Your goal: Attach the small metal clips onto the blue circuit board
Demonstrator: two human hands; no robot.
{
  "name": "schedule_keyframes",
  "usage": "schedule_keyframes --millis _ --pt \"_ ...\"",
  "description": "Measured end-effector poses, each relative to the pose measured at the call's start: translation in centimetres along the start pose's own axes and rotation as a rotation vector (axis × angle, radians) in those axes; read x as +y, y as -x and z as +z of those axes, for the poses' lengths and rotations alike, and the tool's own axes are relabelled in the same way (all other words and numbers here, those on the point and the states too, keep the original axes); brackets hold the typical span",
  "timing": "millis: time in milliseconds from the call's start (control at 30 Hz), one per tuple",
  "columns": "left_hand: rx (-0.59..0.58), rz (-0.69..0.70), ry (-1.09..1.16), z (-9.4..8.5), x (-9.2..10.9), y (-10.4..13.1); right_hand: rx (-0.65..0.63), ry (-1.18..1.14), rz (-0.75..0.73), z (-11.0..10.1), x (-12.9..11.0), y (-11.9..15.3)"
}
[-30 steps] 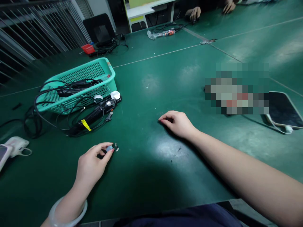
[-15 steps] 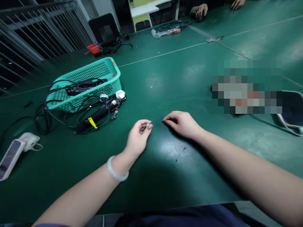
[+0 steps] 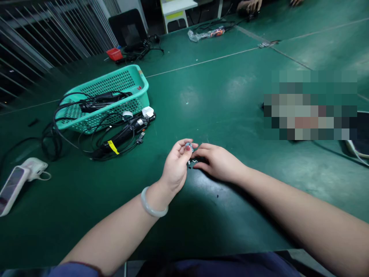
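Note:
My left hand (image 3: 176, 163) is closed, with a small light-blue piece (image 3: 189, 146) pinched between thumb and fingers. What kind of piece it is, I cannot make out. Just right of it, my right hand (image 3: 217, 161) rests low over the table, its fingers curved and the thumb apart from them. Tiny loose parts lie on the green table (image 3: 178, 231) between the two hands: a thin bent white strip (image 3: 195, 161) and a few dark bits too small to name. The right fingertips are close to these parts; whether they touch any is unclear.
A turquoise basket (image 3: 141, 96) with black cabled devices stands at left, and another black device (image 3: 123, 134) with cables lies before it. A white handheld device (image 3: 13, 188) is at far left. A blurred-out object (image 3: 305, 111) sits at right. Another person's hand (image 3: 253, 5) is at the far edge.
My hands have come closer together. The right hand has shifted slightly left and down, and its fingers have parted. Small loose parts now show on the table between the hands.

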State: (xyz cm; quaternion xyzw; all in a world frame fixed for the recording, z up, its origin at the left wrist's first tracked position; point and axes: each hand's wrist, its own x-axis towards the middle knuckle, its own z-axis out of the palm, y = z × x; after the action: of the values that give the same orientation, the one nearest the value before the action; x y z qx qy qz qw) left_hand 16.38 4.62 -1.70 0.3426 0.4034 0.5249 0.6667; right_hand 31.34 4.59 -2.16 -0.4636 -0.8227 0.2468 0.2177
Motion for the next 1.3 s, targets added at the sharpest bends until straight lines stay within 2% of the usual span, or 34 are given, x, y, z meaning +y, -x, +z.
schedule_keyframes --millis 100,200,300,367,467,600,833,1000,1167,1300 --pt "-0.027 -0.064 0.112 0.1 0.0 -0.3 -0.006 0.04 -0.014 0.8 -0.3 -0.2" --pt "0.0 -0.096 0.172 -0.3 0.4 -0.5 -0.018 0.067 0.0 0.9 0.0 -0.3" --pt "0.02 -0.115 0.173 -0.8 0.7 -0.8 0.023 -0.005 0.019 0.6 0.3 -0.2" --pt "0.022 -0.123 0.136 -1.0 0.6 -0.9 0.087 -0.137 0.071 0.1 0.5 -0.2" --pt "-0.004 -0.126 0.068 -1.2 0.4 -1.0 0.162 -0.485 0.187 -0.6 0.5 -0.3" --pt "-0.057 -0.122 0.008 -1.3 0.0 -0.9 0.135 -0.915 0.294 -1.3 0.2 -0.4" --pt "-0.124 -0.16 -0.005 -1.4 0.0 -0.9 0.235 -1.085 0.347 -1.2 0.0 -0.3" --pt "-0.145 -0.163 0.048 -1.1 0.2 -0.6 0.298 -0.999 0.298 -0.7 0.1 -0.3" --pt "-0.16 -0.194 0.054 -1.1 0.2 -0.5 0.41 -0.741 0.228 -0.6 0.2 -0.2" --pt "-0.156 -0.177 0.043 -1.2 0.1 -0.6 0.492 -0.45 0.129 -0.7 0.0 0.0"
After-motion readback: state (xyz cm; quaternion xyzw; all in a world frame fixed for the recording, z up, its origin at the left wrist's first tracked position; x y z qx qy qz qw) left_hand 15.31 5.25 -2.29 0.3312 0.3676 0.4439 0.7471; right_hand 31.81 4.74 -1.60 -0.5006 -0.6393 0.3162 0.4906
